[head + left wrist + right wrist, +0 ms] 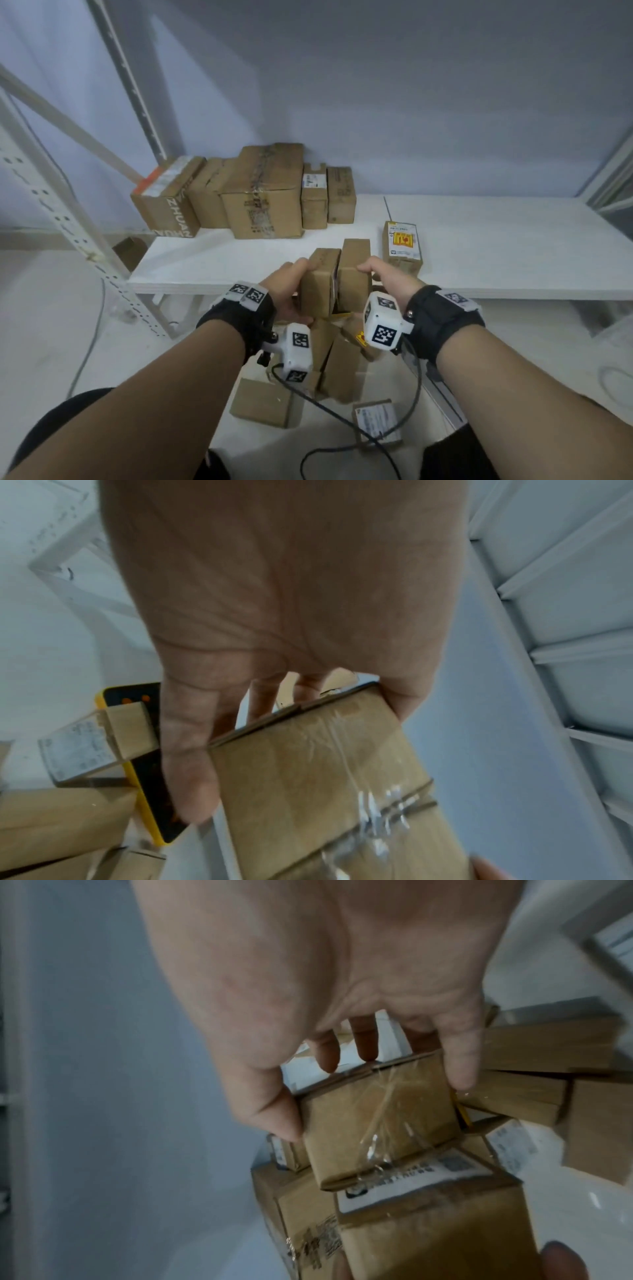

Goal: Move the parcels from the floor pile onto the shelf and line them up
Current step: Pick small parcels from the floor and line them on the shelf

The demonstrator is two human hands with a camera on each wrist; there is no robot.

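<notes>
I hold two small brown cardboard parcels side by side over the front edge of the white shelf [496,240]. My left hand [291,287] grips the left parcel [317,282], with thumb on top and fingers underneath; its taped face [325,783] fills the left wrist view. My right hand [383,277] grips the right parcel [354,274], pinched between thumb and fingers [377,1123]. The two parcels touch each other. Below my wrists on the floor lies the pile of parcels [337,363].
Several parcels stand in a row [263,192] at the shelf's back left. A lone parcel with a yellow label [402,248] stands right of my hands. A shelf upright [68,219] rises on the left. Cables [342,421] cross the floor parcels.
</notes>
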